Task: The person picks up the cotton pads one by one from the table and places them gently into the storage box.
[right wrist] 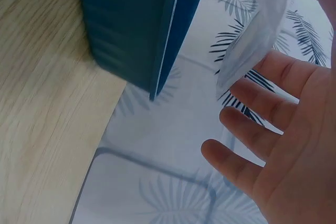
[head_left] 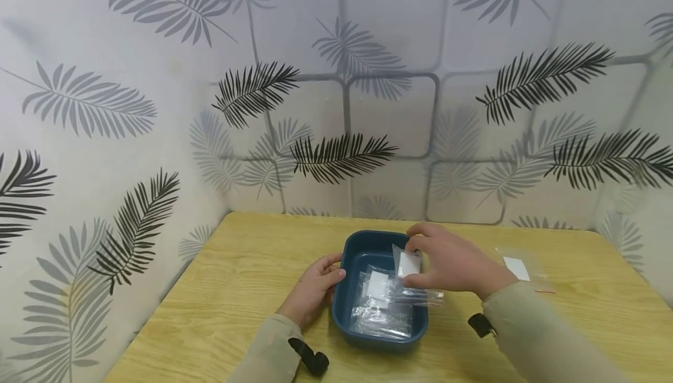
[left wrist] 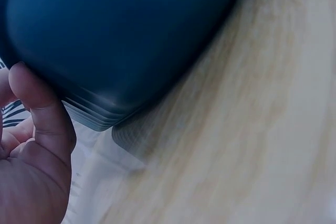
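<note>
A dark blue plastic bin [head_left: 344, 319] stands on the wooden table, with several clear zip bags [head_left: 381, 313] piled inside, a white piece showing in the top one. At its left side my left hand [head_left: 315, 286] holds the rim. In the left wrist view the thumb [left wrist: 39, 98] lies against the bin's wall. Over the bin's right side, my right hand [head_left: 454, 260] pinches a clear zip bag [head_left: 408, 263] with a white piece in it. The right wrist view shows this bag [right wrist: 252, 45] hanging by the thumb and forefinger, the other fingers spread.
To the right, partly behind the right forearm, another clear bag with a white piece [head_left: 517, 267] and a red strip lies on the wooden table [head_left: 252, 254]. A feather-patterned wall [head_left: 389, 184] rises along the table's back edge.
</note>
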Demonstrator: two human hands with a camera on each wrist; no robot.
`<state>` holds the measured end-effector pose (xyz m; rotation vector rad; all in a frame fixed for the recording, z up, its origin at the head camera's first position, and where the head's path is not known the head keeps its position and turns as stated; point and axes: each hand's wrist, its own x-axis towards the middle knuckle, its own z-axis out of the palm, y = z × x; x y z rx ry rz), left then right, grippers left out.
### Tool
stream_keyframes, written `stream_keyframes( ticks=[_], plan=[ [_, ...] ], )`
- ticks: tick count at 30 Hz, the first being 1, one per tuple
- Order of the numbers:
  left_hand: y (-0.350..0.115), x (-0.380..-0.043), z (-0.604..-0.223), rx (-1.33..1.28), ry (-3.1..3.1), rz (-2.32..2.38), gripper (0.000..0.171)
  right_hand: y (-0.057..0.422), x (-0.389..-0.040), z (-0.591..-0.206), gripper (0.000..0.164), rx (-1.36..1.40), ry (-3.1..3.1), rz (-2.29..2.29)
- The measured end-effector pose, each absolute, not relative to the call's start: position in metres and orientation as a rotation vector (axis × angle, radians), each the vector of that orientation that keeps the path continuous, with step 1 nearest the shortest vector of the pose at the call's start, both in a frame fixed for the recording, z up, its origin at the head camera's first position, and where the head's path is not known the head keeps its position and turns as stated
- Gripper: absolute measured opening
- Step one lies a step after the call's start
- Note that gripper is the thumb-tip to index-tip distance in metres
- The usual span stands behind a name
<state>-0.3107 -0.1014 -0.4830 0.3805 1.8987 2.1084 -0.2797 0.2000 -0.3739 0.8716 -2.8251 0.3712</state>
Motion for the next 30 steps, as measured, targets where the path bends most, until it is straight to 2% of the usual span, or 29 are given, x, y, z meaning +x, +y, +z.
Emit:
stream_keyframes(
  ticks=[4, 11, 23, 30],
  plan=[
    [-0.101, -0.311, -0.482, 0.372, 1.908, 2.101, 0.051, 0.185, -0.287, -0.373, 0.06, 0.853, -2.844, 0.338],
    [-0.101, -0.31, -0.481, 0.374, 1.927, 2.096, 0.05, 0.166, -0.294, -0.376, 0.057, 0.839, -2.852, 0.26],
    [-0.101, -0.31, -0.482, 0.371, 1.916, 2.097, 0.051, 0.153, -0.304, -0.386, 0.058, 0.817, -2.862, 0.178],
    [-0.102, -0.31, -0.482, 0.37, 1.925, 2.095, 0.051, 0.149, -0.305, -0.384, 0.068, 0.764, -2.895, 0.139]
  ],
)
